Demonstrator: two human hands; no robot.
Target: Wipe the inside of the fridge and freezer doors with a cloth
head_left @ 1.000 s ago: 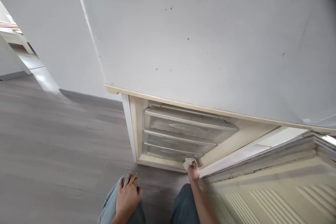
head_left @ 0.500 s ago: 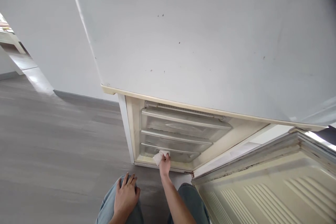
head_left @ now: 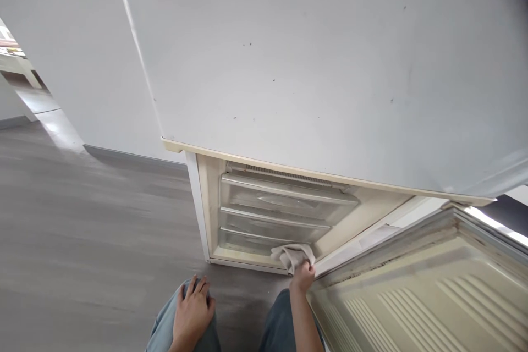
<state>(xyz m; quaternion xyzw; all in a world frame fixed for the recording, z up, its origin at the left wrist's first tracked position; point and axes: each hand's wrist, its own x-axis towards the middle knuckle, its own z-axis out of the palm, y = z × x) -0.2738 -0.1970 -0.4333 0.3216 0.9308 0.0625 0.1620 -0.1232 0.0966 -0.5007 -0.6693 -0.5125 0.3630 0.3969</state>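
Observation:
My right hand is closed on a white cloth, which hangs loosely from the fingers at the lower right corner of the open freezer compartment. The cloth covers part of the bottom ledge; whether it presses on the ledge I cannot tell. Behind it are stacked clear drawers with pale front edges. My left hand lies flat on my left knee, fingers spread, with nothing in it.
The open lower door, cream inside with ribbed panels and a stained seal, stands to the right. Above the compartment is the shut, light grey upper door. Grey wood-look floor stretches left, beside a white wall.
My right hand has moved right along the compartment's bottom edge with the cloth, which now hangs more spread out. My left hand has stayed on the knee.

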